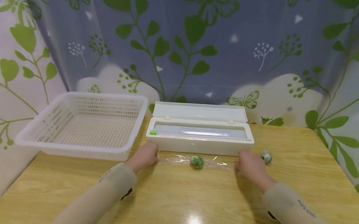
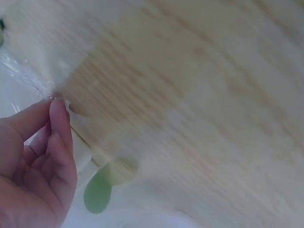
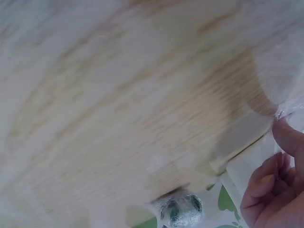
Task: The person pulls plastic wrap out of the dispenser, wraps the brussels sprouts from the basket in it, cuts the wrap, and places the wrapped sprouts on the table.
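Observation:
A strip of clear cling film (image 1: pixel 177 160) is stretched between my two hands, with a small round green vegetable (image 1: pixel 197 162) wrapped in its middle. My left hand (image 1: pixel 145 155) pinches the left end of the film between thumb and fingertips; the twisted end (image 2: pixel 40 88) shows in the left wrist view. The right end is pinched by my right hand (image 1: pixel 251 169), its gathered film (image 3: pixel 288 108) visible above the thumb. Just behind the strip stands a white cling film box (image 1: pixel 195 145), lid up, with the roll inside and a green slider at its left.
A white perforated basket (image 1: pixel 74 149) sits at the left of the wooden table (image 1: pixel 166 206). Beyond my right hand lies a second film-wrapped green ball (image 1: pixel 266 157), also in the right wrist view. A leaf-patterned curtain (image 1: pixel 188 52) hangs behind the table.

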